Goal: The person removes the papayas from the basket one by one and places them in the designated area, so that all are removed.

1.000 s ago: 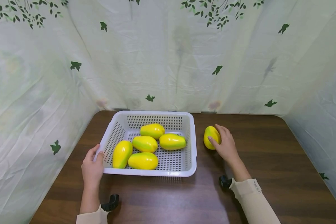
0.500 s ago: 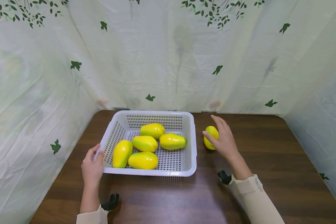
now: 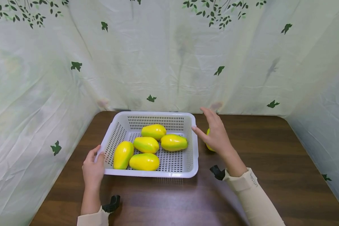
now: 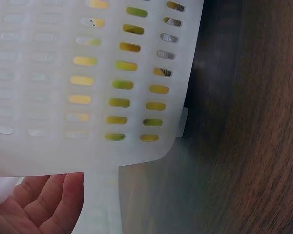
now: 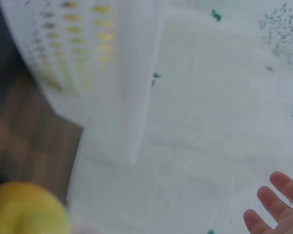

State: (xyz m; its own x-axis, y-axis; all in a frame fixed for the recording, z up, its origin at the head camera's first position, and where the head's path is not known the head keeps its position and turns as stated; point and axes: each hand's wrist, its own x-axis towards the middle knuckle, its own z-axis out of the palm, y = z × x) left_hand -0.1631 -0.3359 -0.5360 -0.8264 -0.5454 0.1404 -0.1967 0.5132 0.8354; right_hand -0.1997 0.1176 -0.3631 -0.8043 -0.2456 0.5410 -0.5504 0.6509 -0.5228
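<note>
A white perforated plastic basket (image 3: 191,166) holds several yellow-green mangoes (image 3: 144,162), lying on their sides. At its left side my left hand (image 3: 93,169) grips the rim, thumb on top; the left wrist view shows curled fingers (image 4: 63,200) below the rim. My right hand (image 3: 217,136) is raised beside the basket's right rim, fingers spread and holding nothing. Another mango (image 3: 209,147) stays on the table right of the basket, mostly hidden behind that hand in the head view. In the right wrist view this mango (image 5: 29,209) appears at the lower left, apart from the fingers.
The brown wooden table (image 3: 271,163) extends to the right and in front of the basket. A pale curtain (image 3: 169,62) with leaf prints hangs behind the table and along both sides. A black wrist mount (image 3: 217,172) sits on the right sleeve.
My right hand has let go of the mango on the table, lifted with fingers spreading, and moved left toward the basket's right rim. The left hand and basket have stayed still.
</note>
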